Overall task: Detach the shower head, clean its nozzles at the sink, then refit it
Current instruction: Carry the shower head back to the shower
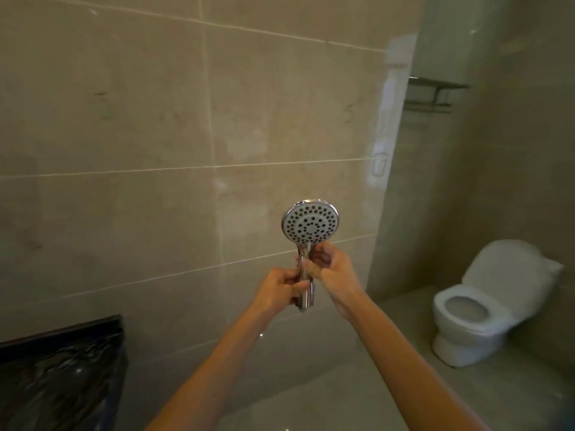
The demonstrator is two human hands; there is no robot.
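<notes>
A chrome shower head [310, 224] stands upright in front of me, its round face with many dark nozzles turned toward the camera. No hose shows on it. My left hand [281, 287] grips the lower part of the chrome handle. My right hand [330, 265] pinches the handle just under the round face. Both arms reach out from the bottom of the view. The sink is not in view.
A beige tiled wall [140, 135] fills the background. A white toilet [485, 306] with its lid up stands at the right. A metal wall shelf [435, 94] hangs above it. A dark marbled counter edge [62, 368] sits at the lower left.
</notes>
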